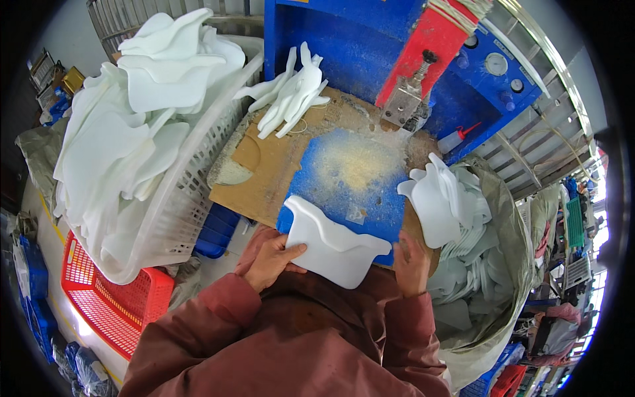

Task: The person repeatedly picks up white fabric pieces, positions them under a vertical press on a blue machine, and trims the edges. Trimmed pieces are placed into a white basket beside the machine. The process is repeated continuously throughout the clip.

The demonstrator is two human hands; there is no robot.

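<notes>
A white moulded plastic panel (334,248) with a wavy raised upper edge is tilted in front of me, at the near edge of the workbench. My left hand (272,263) grips its left end, thumb on top and fingers underneath. Beside the panel's right end is my right hand (413,264), its fingers stretched out; whether they touch the panel I cannot tell. Under the panel's upper edge lies a blue sheet (317,178) dusted with pale powder. Farther back, a metal machine head (403,100) on a red arm stands over the bench.
A white basket (178,192) heaped with similar panels stands at the left, above a red crate (109,294). Several narrow white pieces (294,92) lie on cardboard (264,175). At right, more panels (440,202) overhang a large sack (516,291). A red-tipped bottle (452,141) stands by the blue machine housing (331,49).
</notes>
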